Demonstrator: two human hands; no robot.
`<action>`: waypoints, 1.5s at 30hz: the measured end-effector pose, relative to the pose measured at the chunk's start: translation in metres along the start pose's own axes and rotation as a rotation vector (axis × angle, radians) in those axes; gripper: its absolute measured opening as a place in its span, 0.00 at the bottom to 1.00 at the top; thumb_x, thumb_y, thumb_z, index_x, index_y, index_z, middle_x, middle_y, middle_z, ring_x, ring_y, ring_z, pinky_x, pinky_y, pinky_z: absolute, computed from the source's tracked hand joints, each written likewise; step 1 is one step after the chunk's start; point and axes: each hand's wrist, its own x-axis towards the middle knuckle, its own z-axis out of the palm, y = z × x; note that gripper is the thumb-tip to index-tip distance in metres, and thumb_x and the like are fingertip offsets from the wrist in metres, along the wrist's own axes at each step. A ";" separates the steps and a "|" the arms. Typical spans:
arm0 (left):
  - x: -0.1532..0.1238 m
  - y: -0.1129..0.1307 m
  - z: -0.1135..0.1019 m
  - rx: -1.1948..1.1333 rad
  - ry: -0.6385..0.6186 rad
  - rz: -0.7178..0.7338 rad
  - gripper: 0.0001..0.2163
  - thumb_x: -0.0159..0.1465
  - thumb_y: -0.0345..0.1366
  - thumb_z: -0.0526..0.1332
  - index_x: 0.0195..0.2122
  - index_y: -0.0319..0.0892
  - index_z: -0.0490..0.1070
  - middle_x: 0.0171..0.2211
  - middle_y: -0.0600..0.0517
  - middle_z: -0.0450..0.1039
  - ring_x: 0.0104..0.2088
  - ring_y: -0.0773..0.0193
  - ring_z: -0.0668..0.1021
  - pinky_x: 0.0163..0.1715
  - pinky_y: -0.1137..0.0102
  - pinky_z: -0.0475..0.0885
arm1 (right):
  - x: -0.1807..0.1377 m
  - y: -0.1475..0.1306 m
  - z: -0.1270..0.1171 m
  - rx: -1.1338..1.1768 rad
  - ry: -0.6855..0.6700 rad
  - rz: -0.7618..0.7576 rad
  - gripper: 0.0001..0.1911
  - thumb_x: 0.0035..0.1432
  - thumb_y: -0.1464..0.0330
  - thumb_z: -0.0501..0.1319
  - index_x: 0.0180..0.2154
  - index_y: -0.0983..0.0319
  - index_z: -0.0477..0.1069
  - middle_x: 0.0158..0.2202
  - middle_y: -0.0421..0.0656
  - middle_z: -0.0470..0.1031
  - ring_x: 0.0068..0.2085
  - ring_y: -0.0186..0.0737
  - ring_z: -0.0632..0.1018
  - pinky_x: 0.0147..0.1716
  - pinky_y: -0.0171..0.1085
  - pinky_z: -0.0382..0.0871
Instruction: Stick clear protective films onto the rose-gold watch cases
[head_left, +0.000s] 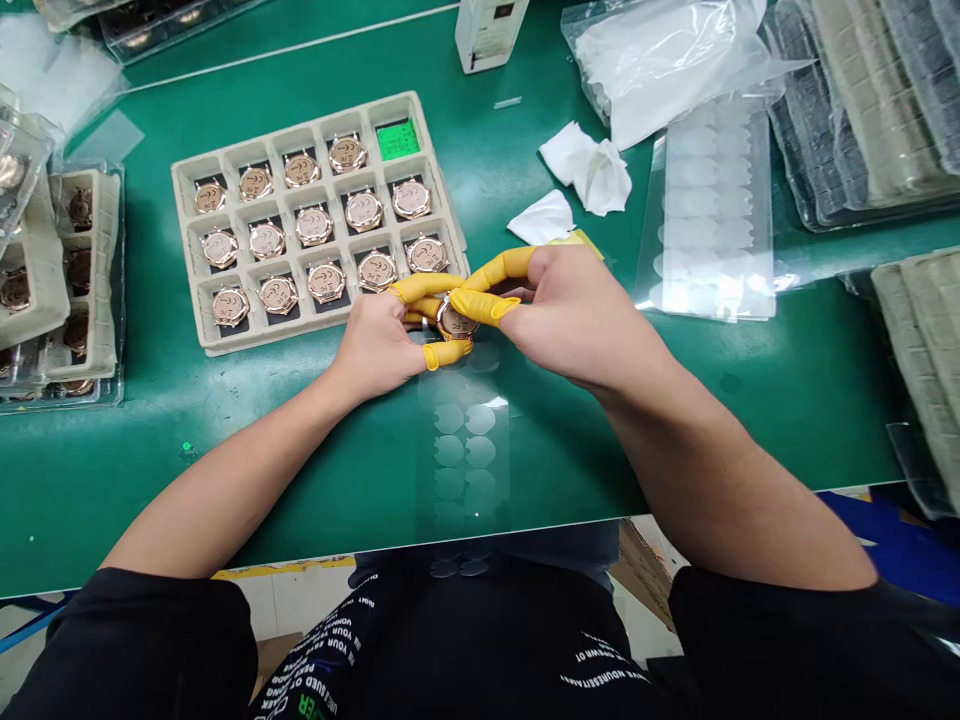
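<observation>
A rose-gold watch case (456, 320), its engraved back facing up, is held between both hands over the table. My left hand (390, 335), with yellow finger cots on several fingers, grips it from the left side. The yellow-covered thumb and fingertips of my right hand (551, 295) press at its upper right edge. Just behind lies a beige tray (292, 235) of similar watch cases on dark pads, and one compartment shows a green square (397, 140). Below my hands a clear sheet (465, 455) with rows of rounded film pieces hangs over the table's front edge.
Crumpled white wipes (589, 170) lie beyond my right hand. A second sheet of films (709, 215) and a plastic bag (667, 55) lie to the right. Stacked trays (862, 110) fill the right side; more watch trays (82, 280) stand left. A white box (487, 35) is at the back.
</observation>
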 end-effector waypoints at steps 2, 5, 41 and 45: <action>0.000 -0.001 0.000 -0.006 -0.007 0.006 0.29 0.50 0.32 0.76 0.55 0.39 0.79 0.41 0.51 0.86 0.39 0.64 0.85 0.46 0.70 0.82 | 0.000 0.000 0.001 -0.010 0.000 0.011 0.07 0.56 0.65 0.75 0.35 0.61 0.83 0.31 0.44 0.84 0.32 0.42 0.83 0.27 0.38 0.74; 0.001 -0.001 0.000 -0.003 -0.004 0.004 0.29 0.49 0.32 0.77 0.54 0.40 0.79 0.40 0.51 0.86 0.38 0.64 0.85 0.45 0.70 0.83 | 0.000 -0.003 0.000 -0.023 -0.014 0.048 0.06 0.56 0.66 0.74 0.34 0.61 0.82 0.32 0.44 0.84 0.34 0.43 0.83 0.29 0.38 0.75; -0.002 0.004 0.001 -0.108 0.050 -0.077 0.32 0.47 0.38 0.81 0.54 0.40 0.78 0.37 0.50 0.85 0.33 0.64 0.85 0.37 0.72 0.82 | 0.000 0.004 0.004 0.523 -0.131 0.289 0.25 0.36 0.56 0.85 0.34 0.62 0.83 0.27 0.41 0.81 0.22 0.31 0.76 0.22 0.33 0.75; -0.003 0.005 0.002 -0.127 0.051 -0.067 0.31 0.47 0.36 0.80 0.53 0.39 0.79 0.38 0.50 0.85 0.34 0.65 0.84 0.37 0.72 0.81 | 0.002 0.009 -0.008 0.498 -0.210 0.302 0.25 0.40 0.53 0.83 0.36 0.62 0.85 0.26 0.43 0.81 0.27 0.38 0.82 0.29 0.37 0.82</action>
